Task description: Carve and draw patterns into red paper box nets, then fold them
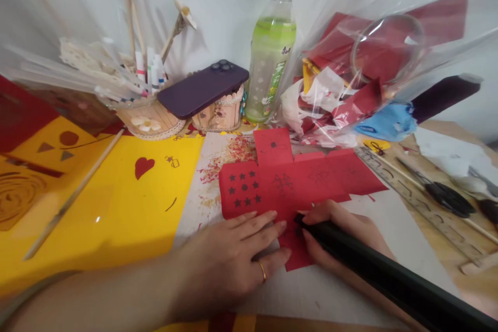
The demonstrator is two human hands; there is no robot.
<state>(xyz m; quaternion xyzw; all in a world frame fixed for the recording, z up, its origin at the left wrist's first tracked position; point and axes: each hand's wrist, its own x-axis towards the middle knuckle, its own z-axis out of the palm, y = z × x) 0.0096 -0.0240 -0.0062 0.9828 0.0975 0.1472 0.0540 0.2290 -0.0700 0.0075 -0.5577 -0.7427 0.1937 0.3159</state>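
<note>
A red paper cutout (272,181), shaped like an unfolded box, lies on a white sheet. Small stars, a dot and flower-like figures mark its panels. My left hand (245,249) presses flat on the paper's lower left part, fingers spread, a ring on one finger. In my right hand (342,228) is a thick black pen-like tool (350,249), gripped near its front end. Its tip meets or hovers just over the lower panel; my fingers partly hide that spot, so I cannot tell its exact kind.
Yellow paper (128,202) with a dark red heart spreads to the left. Behind stand a phone (206,85) on small wooden pots, a green drink bottle (270,62) and a plastic bag of scraps (338,93). Scissors (447,197) and a clear ruler (424,212) lie right.
</note>
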